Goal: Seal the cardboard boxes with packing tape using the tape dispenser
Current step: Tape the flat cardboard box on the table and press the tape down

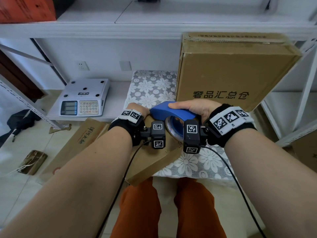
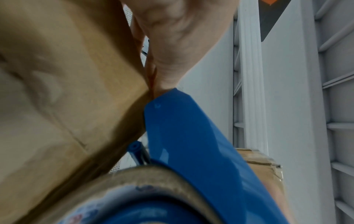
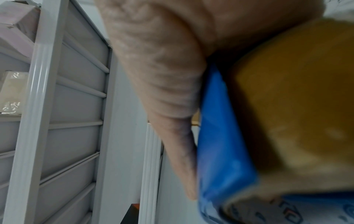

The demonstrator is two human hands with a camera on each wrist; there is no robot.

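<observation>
Tape dispenser (image 1: 173, 112) sat low over the small cardboard box (image 1: 154, 158), right hand (image 1: 193, 109) wrapped round its blue handle to drive it, left hand (image 1: 135, 109) apparently steadying the box's far edge.

White metal shelving unit (image 1: 154, 25) spans upper frame, angled uprights at left and right edges. White wall (image 1: 103, 55) behind, with white socket (image 1: 83, 65) and blank white wall plate (image 1: 125, 65) at centre. Pale glossy floor tiles (image 1: 22, 152) lower left. Dark brown wooden door frame (image 1: 18, 78) at left edge. Daylight soft, even.
</observation>
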